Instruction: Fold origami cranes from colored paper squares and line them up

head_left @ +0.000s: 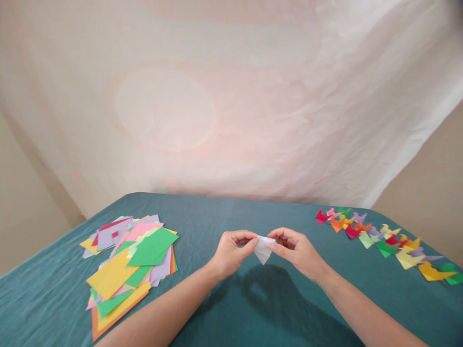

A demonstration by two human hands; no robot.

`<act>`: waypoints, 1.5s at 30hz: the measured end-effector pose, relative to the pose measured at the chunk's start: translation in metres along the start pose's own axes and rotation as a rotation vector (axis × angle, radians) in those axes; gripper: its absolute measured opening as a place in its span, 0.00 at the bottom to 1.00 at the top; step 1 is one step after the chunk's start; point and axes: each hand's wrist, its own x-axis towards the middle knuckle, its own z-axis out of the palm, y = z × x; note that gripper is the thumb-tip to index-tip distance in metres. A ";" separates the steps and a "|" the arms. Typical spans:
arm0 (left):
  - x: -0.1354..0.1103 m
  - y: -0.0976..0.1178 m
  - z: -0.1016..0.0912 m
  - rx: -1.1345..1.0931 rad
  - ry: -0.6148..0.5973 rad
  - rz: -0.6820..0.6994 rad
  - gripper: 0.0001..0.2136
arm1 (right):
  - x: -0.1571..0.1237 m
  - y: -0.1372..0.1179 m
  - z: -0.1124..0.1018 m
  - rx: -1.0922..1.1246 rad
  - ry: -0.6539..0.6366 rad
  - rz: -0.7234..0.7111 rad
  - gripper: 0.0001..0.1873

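A small folded white paper piece (263,249) hangs in the air between both hands, its point aimed down. My left hand (233,251) pinches its left edge with thumb and fingers curled. My right hand (294,250) pinches its right edge in the same way. Both hands hover a little above the teal cloth of the table (260,308), near its middle.
A loose stack of coloured paper sheets (126,267) lies at the left. A row of several folded coloured paper figures (387,241) runs along the right side. A pale wrinkled sheet (231,106) hangs behind the table.
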 end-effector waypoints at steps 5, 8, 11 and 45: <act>-0.001 0.002 0.000 0.051 -0.032 0.064 0.08 | -0.002 -0.003 0.001 -0.008 0.002 -0.014 0.13; -0.001 0.002 0.000 0.080 -0.046 0.111 0.07 | -0.002 -0.004 0.000 -0.006 -0.009 -0.028 0.12; -0.001 0.002 -0.001 0.104 -0.061 0.146 0.07 | -0.002 -0.006 -0.001 0.008 -0.021 -0.041 0.11; -0.003 0.002 0.002 0.217 -0.107 0.081 0.09 | -0.011 -0.021 0.016 -0.605 0.221 -0.462 0.06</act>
